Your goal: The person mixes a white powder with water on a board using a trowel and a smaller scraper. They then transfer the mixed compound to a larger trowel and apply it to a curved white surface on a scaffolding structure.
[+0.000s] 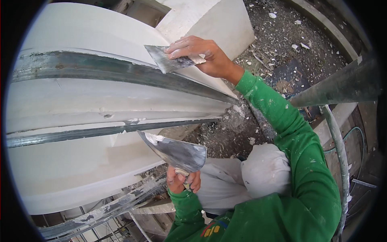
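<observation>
My left hand [183, 179] is closed around the handle of a wide putty knife [177, 153]. Its grey metal blade points up and left, with a lump of white plaster [154, 138] on the far corner. Higher up, my right hand [197, 51] grips a flat metal scraper blade [168, 60], fingers laid across its top. The scraper's left end lies over the upper grey metal strip [80, 66] at the edge of a white plastered surface [88, 26]; whether it touches cannot be made out. Below runs a thinner metal strip [68, 135] with white plaster along it.
A white block [221, 30] stands beyond my right hand. Plaster crumbs litter the dark ground [278, 24]. A thick grey pole [342, 82] and a thinner pole [338, 149] rise at my right. At lower left, a plaster-spotted rail [100, 213] passes beneath the curved white surface.
</observation>
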`<state>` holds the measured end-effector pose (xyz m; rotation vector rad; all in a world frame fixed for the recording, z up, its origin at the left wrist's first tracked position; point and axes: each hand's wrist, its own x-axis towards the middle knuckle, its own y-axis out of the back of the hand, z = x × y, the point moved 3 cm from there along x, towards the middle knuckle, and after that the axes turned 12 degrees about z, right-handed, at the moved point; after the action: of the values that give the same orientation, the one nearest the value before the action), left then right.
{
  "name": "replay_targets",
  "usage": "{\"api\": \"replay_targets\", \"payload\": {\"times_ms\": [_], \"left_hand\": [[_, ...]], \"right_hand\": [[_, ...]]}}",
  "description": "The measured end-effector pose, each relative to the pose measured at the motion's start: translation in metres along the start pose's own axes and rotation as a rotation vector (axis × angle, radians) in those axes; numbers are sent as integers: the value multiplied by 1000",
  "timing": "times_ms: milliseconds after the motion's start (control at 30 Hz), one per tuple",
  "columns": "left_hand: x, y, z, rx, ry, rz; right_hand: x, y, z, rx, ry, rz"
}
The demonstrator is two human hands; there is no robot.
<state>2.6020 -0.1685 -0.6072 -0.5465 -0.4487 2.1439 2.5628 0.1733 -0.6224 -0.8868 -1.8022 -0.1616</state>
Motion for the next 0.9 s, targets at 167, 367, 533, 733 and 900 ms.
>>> {"api": "replay_targets", "payload": {"times_ms": [167, 367, 533, 733, 900], "left_hand": [[-1, -1, -2, -54, -36, -36], [-6, 1, -4, -62, -54, -102], [-10, 1, -3, -25, -35, -61], [-12, -6, -6, -82, -88, -10], [-12, -9, -5, -25, -77, -3]], "right_hand": [[-54, 19, 10, -25, -128, -12], [-123, 44, 24, -162, -303, -53], [-177, 62, 34, -234, -412, -43], [-236, 79, 58, -320, -494, -51], [-274, 88, 67, -370, -578, -51]]}}
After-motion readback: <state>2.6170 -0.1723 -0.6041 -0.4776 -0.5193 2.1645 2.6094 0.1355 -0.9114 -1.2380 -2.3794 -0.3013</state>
